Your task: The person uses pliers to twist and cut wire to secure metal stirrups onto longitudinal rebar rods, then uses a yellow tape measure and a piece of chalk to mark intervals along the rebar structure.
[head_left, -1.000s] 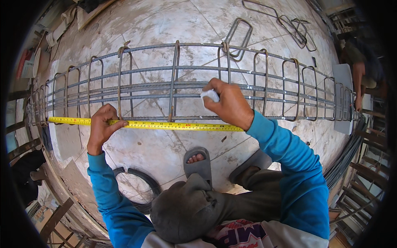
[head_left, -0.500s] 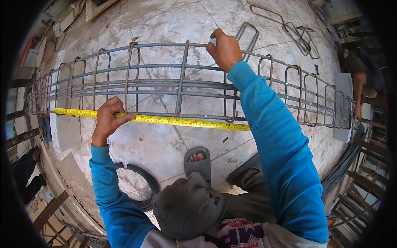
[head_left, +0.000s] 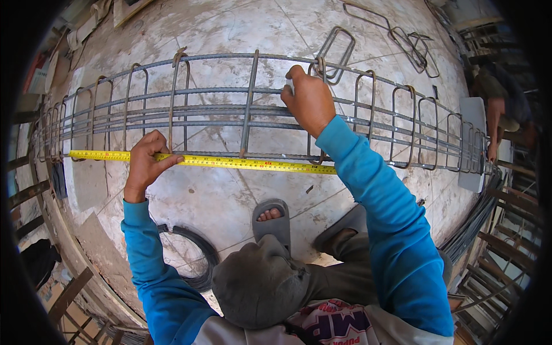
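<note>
A long cage of ribbed steel rebar (head_left: pixel 249 103), with rectangular stirrups around its bars, stretches left to right in front of me. Along its near bar lies a yellow tape measure (head_left: pixel 259 165), drawn out straight. My left hand (head_left: pixel 148 167) is closed around the tape and near bar beside a stirrup, its thumb pointing right along the tape. My right hand (head_left: pixel 312 102) hovers over the cage's middle, left of a stirrup, with thumb and forefinger curled towards each other. Whatever sits between those fingers is too small to make out. The tape's right end disappears beneath my right sleeve.
Loose bent stirrups (head_left: pixel 350 53) lie on the floor beyond the cage. Pale blocks (head_left: pixel 472 179) sit under both cage ends. Another person's arm (head_left: pixel 494 123) reaches the right end. A black wire coil (head_left: pixel 208 253) rests near my sandalled foot (head_left: pixel 271 221); dark rods (head_left: pixel 468 224) lie right.
My right hand has come down from the far top bar towards the cage's middle. My left hand keeps its grip on the tape. The whole view has shifted slightly.
</note>
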Motion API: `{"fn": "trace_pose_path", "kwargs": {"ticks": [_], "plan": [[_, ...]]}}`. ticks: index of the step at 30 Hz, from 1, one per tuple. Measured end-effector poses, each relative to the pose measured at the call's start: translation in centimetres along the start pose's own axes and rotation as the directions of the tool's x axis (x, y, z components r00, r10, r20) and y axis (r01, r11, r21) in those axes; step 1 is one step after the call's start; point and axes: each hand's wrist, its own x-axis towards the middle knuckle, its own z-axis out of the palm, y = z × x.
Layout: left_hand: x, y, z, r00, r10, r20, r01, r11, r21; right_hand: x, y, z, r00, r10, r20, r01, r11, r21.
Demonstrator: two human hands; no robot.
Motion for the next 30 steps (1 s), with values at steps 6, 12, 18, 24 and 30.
{"fn": "trace_pose_path", "kwargs": {"ticks": [6, 12, 18, 24, 30], "plan": [[0.0, 0.0, 0.1, 1.0, 0.001, -0.003, -0.001, 1.0, -0.002, -2.5, 1.0, 1.4, 0.99, -0.105, -0.088, 0.108, 0.994, 0.025], [-0.3, 0.1, 0.2, 0.999, -0.033, -0.019, 0.032, 0.999, -0.039, -2.0, 0.2, 1.3, 0.997, -0.017, -0.072, 0.019, 1.0, 0.021], [0.0, 0.3, 0.2, 0.999, -0.039, -0.011, 0.039, 0.999, 0.0, -0.8, -0.3, -0.1, 0.999, -0.034, 0.02, 0.034, 0.999, 0.015], [-0.5, 0.1, 0.2, 1.0, -0.009, -0.019, 0.009, 0.999, -0.051, -2.3, -1.3, 0.2, 0.999, 0.023, 0.028, -0.024, 0.999, 0.032], [-0.1, 0.3, 0.2, 1.0, 0.003, -0.013, -0.003, 1.0, -0.003, -3.4, -1.3, -0.4, 0.999, 0.015, -0.046, -0.012, 0.998, 0.06]]}}
